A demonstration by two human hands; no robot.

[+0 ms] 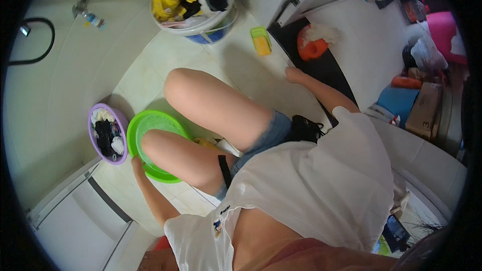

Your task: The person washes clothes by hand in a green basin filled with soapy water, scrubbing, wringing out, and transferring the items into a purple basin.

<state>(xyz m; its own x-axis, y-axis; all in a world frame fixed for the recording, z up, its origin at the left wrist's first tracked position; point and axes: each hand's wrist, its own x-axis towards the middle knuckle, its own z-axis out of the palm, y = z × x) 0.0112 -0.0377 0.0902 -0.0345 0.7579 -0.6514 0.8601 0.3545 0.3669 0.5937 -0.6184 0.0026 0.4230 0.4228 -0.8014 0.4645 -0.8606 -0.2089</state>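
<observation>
My left hand (137,164) is closed on the near rim of a bright green plastic basin (168,176), which stands on the floor and is partly hidden by my bare knees. The basin's inside looks pale green, and I cannot tell whether water is in it. Over on the right, my right hand (293,75) is curled low beside a black door sill (331,78). Whatever its fingers may hold is hidden. An orange-red scoop-like thing (312,47) lies on the sill, just beyond that hand.
A purple basin (124,123) of clothes stands left of the green one. Farther off are a white bucket (188,31) heaped with yellow and black laundry and a green soap dish (258,31) with a yellow bar (262,45). A cardboard box (424,113) sits at the right.
</observation>
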